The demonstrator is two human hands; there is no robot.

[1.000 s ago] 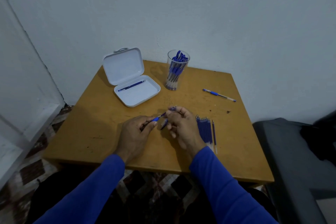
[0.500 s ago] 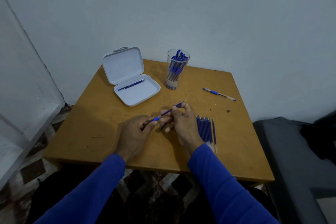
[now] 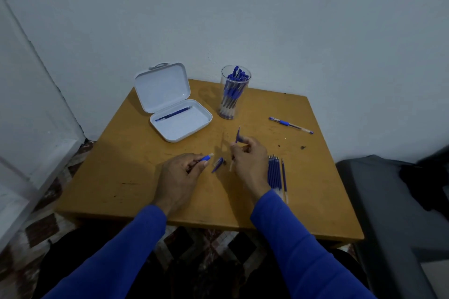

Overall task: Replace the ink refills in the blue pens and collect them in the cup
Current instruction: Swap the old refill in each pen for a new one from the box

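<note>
My left hand grips a pen barrel with a blue grip, its open end pointing right. My right hand holds a thin blue ink refill that points up and away. A blue pen cap and a tiny dark part lie on the table between my hands. Several blue refills lie in a row just right of my right hand. A clear cup packed with blue pens stands at the back. Another blue pen lies at the right.
An open white case at the back left holds one blue refill or pen. The wooden table stands against a pale wall. A dark seat sits to the right, and a patterned floor shows below.
My right hand has pulled the refill fully out of the barrel and lifted it up and to the right. My hands have moved apart. The left hand still holds the barrel.
</note>
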